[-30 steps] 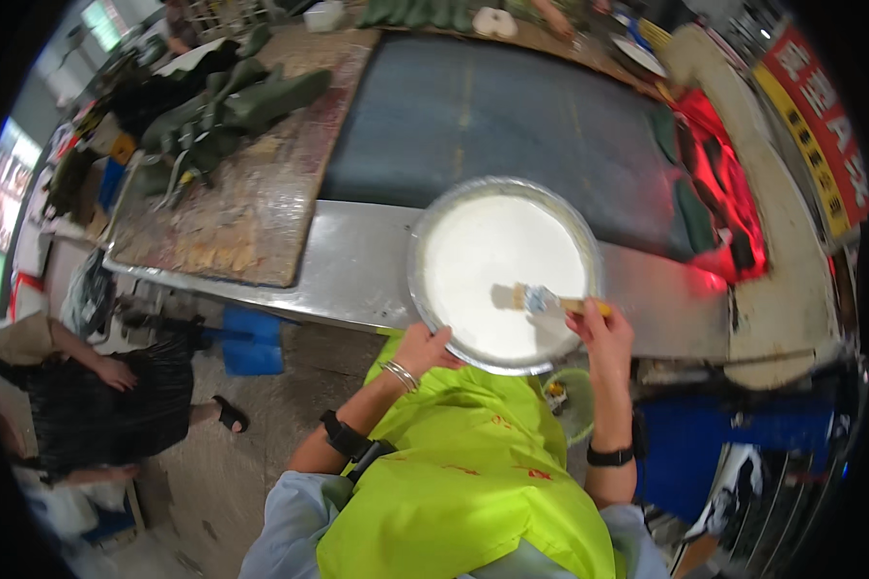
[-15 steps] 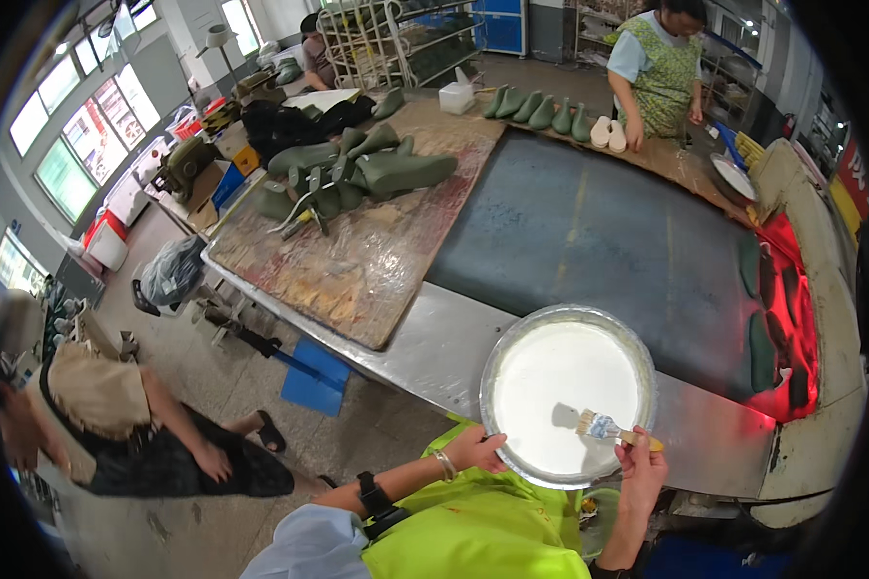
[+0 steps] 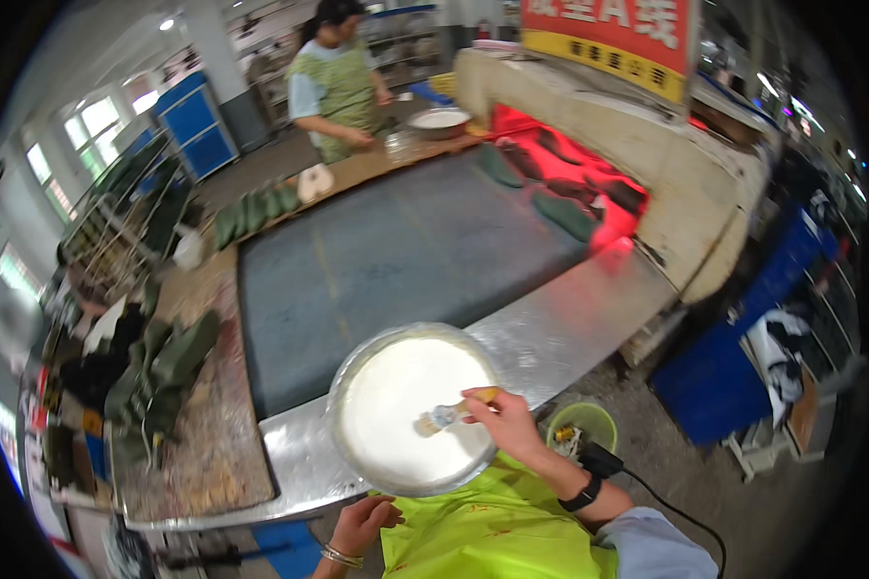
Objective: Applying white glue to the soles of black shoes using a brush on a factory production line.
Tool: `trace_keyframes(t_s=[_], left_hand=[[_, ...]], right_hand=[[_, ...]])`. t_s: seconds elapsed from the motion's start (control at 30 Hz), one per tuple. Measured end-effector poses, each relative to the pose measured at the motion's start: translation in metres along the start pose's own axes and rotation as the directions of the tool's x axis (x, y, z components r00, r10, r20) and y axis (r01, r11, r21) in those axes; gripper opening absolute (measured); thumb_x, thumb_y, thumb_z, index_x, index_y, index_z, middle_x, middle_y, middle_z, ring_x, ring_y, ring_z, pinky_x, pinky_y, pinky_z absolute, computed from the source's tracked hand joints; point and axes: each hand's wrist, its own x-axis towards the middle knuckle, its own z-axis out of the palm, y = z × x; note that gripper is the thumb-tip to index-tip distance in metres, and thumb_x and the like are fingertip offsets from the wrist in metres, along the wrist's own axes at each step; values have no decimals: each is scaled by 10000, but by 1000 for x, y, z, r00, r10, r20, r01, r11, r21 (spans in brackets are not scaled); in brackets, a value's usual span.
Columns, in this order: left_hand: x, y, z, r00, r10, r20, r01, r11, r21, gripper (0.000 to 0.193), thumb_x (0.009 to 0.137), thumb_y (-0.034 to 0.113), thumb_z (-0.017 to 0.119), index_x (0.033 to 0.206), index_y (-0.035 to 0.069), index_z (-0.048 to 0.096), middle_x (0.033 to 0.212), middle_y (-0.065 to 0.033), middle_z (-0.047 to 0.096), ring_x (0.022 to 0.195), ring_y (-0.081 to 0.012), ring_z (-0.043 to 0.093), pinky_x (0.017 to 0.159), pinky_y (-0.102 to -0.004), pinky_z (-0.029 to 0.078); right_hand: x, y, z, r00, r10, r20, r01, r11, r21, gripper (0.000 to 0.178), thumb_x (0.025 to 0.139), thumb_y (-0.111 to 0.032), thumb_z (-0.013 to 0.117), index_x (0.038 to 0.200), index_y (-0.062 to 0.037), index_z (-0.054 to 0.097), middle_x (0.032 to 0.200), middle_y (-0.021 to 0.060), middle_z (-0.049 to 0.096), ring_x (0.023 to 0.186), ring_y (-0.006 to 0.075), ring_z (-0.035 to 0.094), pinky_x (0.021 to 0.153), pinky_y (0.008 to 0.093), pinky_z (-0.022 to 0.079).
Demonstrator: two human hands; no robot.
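Note:
A round metal basin (image 3: 342, 439) of white liquid stands on the metal edge of the table near me. My right hand (image 3: 500, 423) grips the wooden handle of a flat paintbrush (image 3: 444, 417). Its pale bristles hang over the white liquid at the basin's right side; I cannot tell if they touch it. Below the basin's near left rim is my left hand (image 3: 362, 524), its fingers loosely bent and holding nothing. It looks apart from the rim.
A dark conveyor belt (image 3: 357, 261) leads to a red-lit machine opening (image 3: 618, 217) with dark green pieces. Green shoe lasts (image 3: 179, 357) lie heaped on a worn board (image 3: 203, 463) at left. Across the belt stands a person (image 3: 333, 87). A green bin (image 3: 589, 425) is at right.
My view has swung to the right, toward the machine. My left hand has come off the basin's rim. The brush stays in my right hand over the basin.

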Motion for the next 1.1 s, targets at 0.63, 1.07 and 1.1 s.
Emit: trace_keyframes(t_s=[0.63,1.07,1.1], left_hand=[[64,121,112,896,418,151,-438,889,134,298,952,139,470,1155,-66,546,954,-119,626,792,-179,631,718,-280,507],[22,126,122,890,447,88,-453,849,274,309,963,136,446,1178,-71,525,949,-119,626,807,-175,620,762,-290,498],[22,123,118,889,452,71,-454,852,259,312,961,137,450,1181,-72,522,950,-120,627,803,-176,620,759,-289,497]], right_hand=[[-11,-2,-1,979,-202,-15,202,979,32,245,916,-195,543,1076,-15,582,906,50,618,783,102,578,709,245,473],[-10,5,17,932,-314,-179,300,948,-105,208,889,-206,558,911,0,581,785,108,540,677,204,531,628,320,434],[-10,6,19,934,-319,-158,298,944,-142,218,898,-201,554,983,-7,608,824,83,561,692,168,548,630,287,447]])
